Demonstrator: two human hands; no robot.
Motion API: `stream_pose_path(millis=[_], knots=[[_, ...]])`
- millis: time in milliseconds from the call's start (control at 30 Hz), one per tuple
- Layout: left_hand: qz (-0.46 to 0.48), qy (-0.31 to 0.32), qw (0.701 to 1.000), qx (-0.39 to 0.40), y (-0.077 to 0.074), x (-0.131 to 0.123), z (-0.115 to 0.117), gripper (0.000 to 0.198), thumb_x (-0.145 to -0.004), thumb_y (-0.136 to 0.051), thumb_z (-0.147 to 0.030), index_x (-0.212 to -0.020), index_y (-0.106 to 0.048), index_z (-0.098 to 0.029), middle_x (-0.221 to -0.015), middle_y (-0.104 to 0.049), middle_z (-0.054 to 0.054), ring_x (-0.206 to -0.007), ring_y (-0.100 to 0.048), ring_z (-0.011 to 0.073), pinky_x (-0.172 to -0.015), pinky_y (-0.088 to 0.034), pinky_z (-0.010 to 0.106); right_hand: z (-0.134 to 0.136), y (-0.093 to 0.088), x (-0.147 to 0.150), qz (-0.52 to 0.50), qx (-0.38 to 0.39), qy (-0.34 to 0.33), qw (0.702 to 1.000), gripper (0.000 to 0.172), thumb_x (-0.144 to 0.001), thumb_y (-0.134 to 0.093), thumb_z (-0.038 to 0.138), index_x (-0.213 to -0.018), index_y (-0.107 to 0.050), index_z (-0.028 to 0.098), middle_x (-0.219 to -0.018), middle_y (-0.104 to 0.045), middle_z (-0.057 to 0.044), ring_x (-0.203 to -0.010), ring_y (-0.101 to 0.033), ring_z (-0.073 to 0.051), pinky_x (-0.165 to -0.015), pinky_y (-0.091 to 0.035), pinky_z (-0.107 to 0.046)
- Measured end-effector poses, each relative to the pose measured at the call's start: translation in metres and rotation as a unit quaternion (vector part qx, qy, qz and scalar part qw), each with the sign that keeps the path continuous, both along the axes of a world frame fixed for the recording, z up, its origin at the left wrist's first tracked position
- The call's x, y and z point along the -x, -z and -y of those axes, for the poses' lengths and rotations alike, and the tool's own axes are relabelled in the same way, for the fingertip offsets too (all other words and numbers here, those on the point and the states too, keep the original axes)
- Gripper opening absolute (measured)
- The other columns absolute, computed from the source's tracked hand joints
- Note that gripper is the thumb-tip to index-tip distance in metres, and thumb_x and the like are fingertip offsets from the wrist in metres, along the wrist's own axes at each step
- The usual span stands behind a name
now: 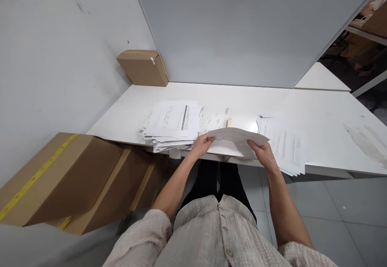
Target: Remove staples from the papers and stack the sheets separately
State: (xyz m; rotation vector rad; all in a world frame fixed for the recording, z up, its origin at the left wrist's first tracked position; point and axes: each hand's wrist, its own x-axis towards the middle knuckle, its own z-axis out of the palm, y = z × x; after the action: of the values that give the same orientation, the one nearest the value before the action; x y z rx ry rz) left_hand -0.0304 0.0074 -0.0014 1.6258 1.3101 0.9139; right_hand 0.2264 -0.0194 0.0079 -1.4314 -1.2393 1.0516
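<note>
Between my two hands a sheet of paper [237,135] is stretched out above the white table, slightly bowed. My left hand [202,145] pinches its left end, close beside a thick, uneven stack of printed papers [172,124]. At the other end, my right hand [263,153] grips the sheet with the thumb on top. Just right of that hand lies a lower, fanned pile of printed papers [286,144], some corners jutting past the table's front edge. A small pale block [229,122] shows behind the sheet, its lower part hidden. Whether more than one sheet is held, I cannot tell.
A cardboard box [143,68] stands at the table's back left corner. Larger taped boxes [60,178] sit on the left, below table height. A grey panel [236,29] rises along the back of the white table [326,126]. Shelving appears at the far right.
</note>
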Motion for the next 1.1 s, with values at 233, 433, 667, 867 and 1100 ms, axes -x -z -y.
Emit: stream_pose_path(millis=[233,433,667,867,1100], knots=[[-0.005,-0.001,0.998,-0.061,-0.03,-0.002,0.013,0.031,-0.084,-0.042,-0.039,-0.094,-0.062,-0.016,-0.086,-0.065,0.002,-0.082,-0.058,0.0162,-0.074,-0.045,0.026,0.012,-0.014,-0.015,-0.045,0.001,-0.018,0.999,0.03,-0.071,-0.064,0.038,-0.093,-0.066,0.018,-0.096,-0.068,-0.006,-0.094,-0.06,-0.024,-0.081,-0.047,-0.039],[-0.166,0.125,0.971,-0.12,-0.084,0.008,0.028,0.029,-0.089,-0.034,-0.031,-0.094,-0.061,-0.021,-0.089,-0.064,0.0,-0.08,-0.057,0.0137,-0.069,-0.042,0.023,0.043,-0.059,-0.036,-0.012,-0.053,-0.091,0.994,0.043,-0.074,-0.062,0.032,-0.116,-0.053,0.027,-0.116,-0.059,-0.006,-0.105,-0.056,-0.023,-0.089,-0.044,-0.042],[-0.219,0.231,0.945,-0.075,-0.078,-0.009,0.025,0.024,-0.086,-0.038,-0.025,-0.092,-0.061,-0.021,-0.091,-0.065,0.001,-0.083,-0.057,0.0148,-0.071,-0.041,0.024,0.072,-0.034,0.0,0.122,0.116,-0.173,0.97,0.034,-0.079,-0.05,0.046,-0.096,-0.063,0.019,-0.089,-0.068,-0.006,-0.081,-0.061,-0.024,-0.067,-0.049,-0.033],[-0.111,0.161,0.978,0.072,-0.042,-0.014,0.005,0.023,-0.078,-0.05,-0.037,-0.08,-0.061,-0.018,-0.075,-0.062,0.002,-0.066,-0.057,0.0136,-0.058,-0.044,0.025,0.09,0.008,-0.008,-0.059,0.253,-0.102,0.96,0.036,-0.071,-0.06,0.047,-0.089,-0.066,0.016,-0.081,-0.07,-0.006,-0.072,-0.065,-0.025,-0.059,-0.049,-0.032],[-0.078,0.046,0.995,0.051,-0.008,-0.031,-0.016,0.018,-0.071,-0.057,-0.033,-0.075,-0.063,-0.017,-0.066,-0.06,0.001,-0.063,-0.056,0.0134,-0.058,-0.043,0.024,0.083,0.014,-0.012,-0.165,0.285,-0.087,0.94,0.039,-0.069,-0.063,0.046,-0.095,-0.066,0.016,-0.086,-0.071,-0.008,-0.077,-0.066,-0.026,-0.066,-0.052,-0.035]])
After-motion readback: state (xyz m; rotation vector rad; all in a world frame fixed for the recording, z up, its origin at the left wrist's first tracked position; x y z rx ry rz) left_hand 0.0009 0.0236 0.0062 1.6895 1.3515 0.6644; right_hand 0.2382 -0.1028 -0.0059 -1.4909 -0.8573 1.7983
